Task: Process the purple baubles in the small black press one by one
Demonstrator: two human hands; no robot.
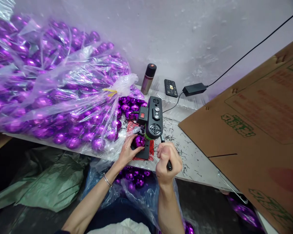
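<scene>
Nearest, clear plastic (148, 203) spreads over the person's lap, with shiny purple balls (129, 176) gathered in it just below the tabletop (192, 162) edge. Off to the left, lower than the tabletop, lies a crumpled green sheet (48, 182).

The left hand (129, 149) (a silver bracelet (106, 180) circles its wrist) is partly open, its fingers and thumb curved about one faceted purple ball (139, 141). That ball sits at the black base plate (143, 155) of a small device, under its dark head. The right hand (169, 159) is closed in a fist around the black-gripped lever (169, 166), whose metal shaft runs up to the device.

A red sheet (151, 149) shows beneath the base plate. Short black bits litter the tabletop to the right, up to a big cardboard box (246, 110) printed in green and red. The device's black head (155, 117) bears two round grilles and silver buttons; beside it is a box with a red switch (142, 115).

Beyond, more purple balls lie next to a bulging transparent bag (63, 97) full of them, its neck bound with a yellow tie (110, 92). Farther back are a black-capped can (148, 79), a dark phone (171, 88) and a black power adapter (194, 89), whose cord climbs rightward across the plastic-covered wall (161, 32).
</scene>
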